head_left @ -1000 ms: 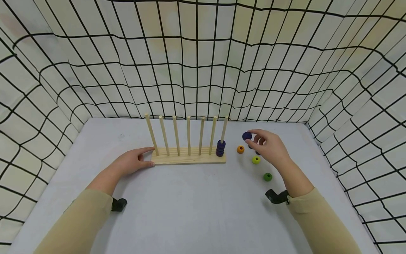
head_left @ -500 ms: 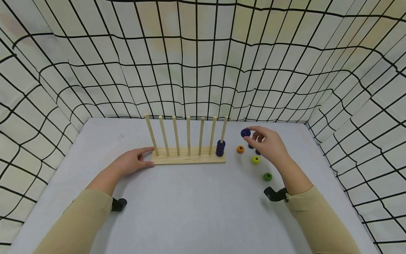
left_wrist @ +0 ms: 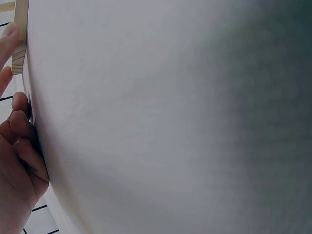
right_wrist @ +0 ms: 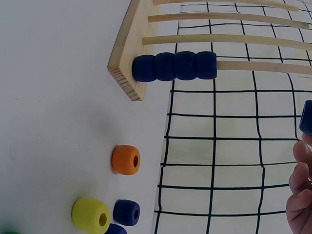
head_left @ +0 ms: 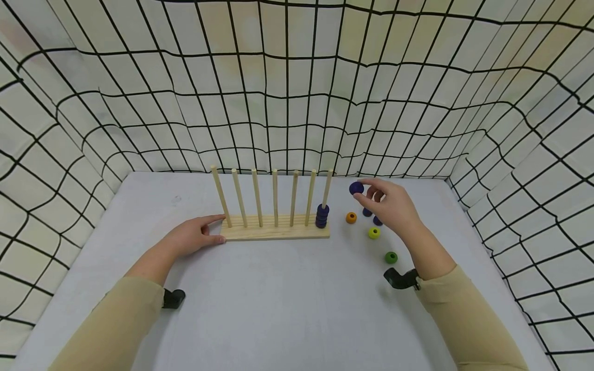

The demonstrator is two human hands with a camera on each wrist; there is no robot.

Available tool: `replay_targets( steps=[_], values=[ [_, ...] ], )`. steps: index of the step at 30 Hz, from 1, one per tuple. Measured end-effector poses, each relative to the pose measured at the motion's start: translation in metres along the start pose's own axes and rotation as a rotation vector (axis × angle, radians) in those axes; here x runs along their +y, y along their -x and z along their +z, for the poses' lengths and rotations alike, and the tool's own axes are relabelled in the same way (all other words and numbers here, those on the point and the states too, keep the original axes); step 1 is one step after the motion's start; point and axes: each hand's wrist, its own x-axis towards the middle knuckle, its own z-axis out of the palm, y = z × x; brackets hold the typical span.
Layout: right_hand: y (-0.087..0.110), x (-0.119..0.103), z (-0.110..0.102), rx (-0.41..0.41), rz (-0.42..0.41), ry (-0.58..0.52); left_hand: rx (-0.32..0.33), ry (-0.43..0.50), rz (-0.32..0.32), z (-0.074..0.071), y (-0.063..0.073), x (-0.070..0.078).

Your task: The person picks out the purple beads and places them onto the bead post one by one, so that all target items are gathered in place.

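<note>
A wooden peg rack (head_left: 277, 233) with several upright pegs stands on the white table. My left hand (head_left: 192, 236) grips its left end, thumb at the front edge and fingers behind. In the left wrist view a corner of the rack's base (left_wrist: 18, 58) shows beside the fingers. Several dark blue beads (head_left: 322, 216) are stacked on the rightmost peg. Right of that peg, my right hand (head_left: 394, 206) pinches another dark blue bead (head_left: 356, 188) between thumb and index finger, raised above the table. In the right wrist view this bead (right_wrist: 306, 118) appears at the right edge.
Loose beads lie under and before the right hand: an orange bead (head_left: 351, 218), a yellow bead (head_left: 374, 233), a green bead (head_left: 391, 257) and two dark blue beads (right_wrist: 126, 212). A black net (head_left: 287, 98) over pale walls encloses the table's back and sides.
My right hand has moved slightly left and up with the blue bead, toward the rightmost peg. The left hand and the rack have stayed in place.
</note>
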Motion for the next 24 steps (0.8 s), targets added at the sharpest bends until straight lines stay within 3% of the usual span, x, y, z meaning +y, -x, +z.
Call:
replay_targets(
  steps=[24],
  values=[
    [-0.008, -0.017, -0.004, 0.014, -0.021, -0.022, 0.001, 0.006, -0.001, 0.0, 0.001, 0.003]
  ],
)
